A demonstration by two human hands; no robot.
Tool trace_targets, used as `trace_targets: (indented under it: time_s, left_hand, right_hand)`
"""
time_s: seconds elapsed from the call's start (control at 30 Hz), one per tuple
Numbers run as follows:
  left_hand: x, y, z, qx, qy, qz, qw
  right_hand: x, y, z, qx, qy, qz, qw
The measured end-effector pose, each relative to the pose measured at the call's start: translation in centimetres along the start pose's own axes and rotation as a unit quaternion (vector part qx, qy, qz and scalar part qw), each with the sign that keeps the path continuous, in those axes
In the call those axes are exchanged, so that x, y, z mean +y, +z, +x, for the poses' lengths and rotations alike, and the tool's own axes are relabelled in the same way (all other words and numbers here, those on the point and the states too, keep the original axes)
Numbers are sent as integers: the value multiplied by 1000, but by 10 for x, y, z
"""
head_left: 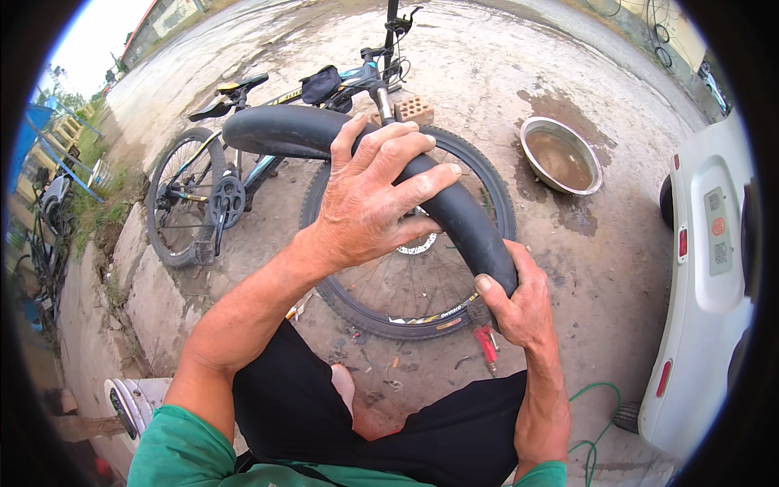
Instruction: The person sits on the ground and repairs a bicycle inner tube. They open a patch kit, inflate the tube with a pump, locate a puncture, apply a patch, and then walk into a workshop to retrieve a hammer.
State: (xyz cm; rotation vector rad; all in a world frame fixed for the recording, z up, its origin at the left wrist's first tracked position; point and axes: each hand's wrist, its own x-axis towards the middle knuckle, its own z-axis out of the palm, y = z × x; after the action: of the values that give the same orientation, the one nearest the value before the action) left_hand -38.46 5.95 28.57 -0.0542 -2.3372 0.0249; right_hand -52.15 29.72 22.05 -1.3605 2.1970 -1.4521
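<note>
Black rubber forms the plump inner tube (280,130), arched above a spoked wheel (381,323). The left hand (365,191) is clamped over it, fingers spread across the top; the right hand (529,299) grips its nearer bend. A red nozzle (487,347) lies by the wheel, a bicycle (229,203) behind; rightward are a basin (527,152) of murky water and a white car (694,276).

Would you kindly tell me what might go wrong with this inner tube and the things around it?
The black inner tube might slip, since the left hand lies over it with fingers spread. Held over the bicycle's front wheel, it could perhaps scrape against that if lowered. The red tool on the ground beside the wheel might get stepped on.
</note>
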Motion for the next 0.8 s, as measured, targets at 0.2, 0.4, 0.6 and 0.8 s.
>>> trace_targets:
  time_s: [0.2, 0.4, 0.6, 0.8]
  left_hand:
    - [-1, 0, -4, -6, -7, 3, 1000]
    - [4, 2, -6, -3, -8, 1, 1000]
    - [1, 2, -8, -6, 1, -14, 1000]
    - [-1, 2, -11, -10, 0, -19, 1000]
  right_hand:
    - [-19, -1, 6, -27, 59, 42, 997]
    - [-26, 0, 8, -34, 117, 70, 990]
    - [-17, 1, 5, -55, 110, 117, 985]
    - [-10, 2, 3, -63, 97, 181, 977]
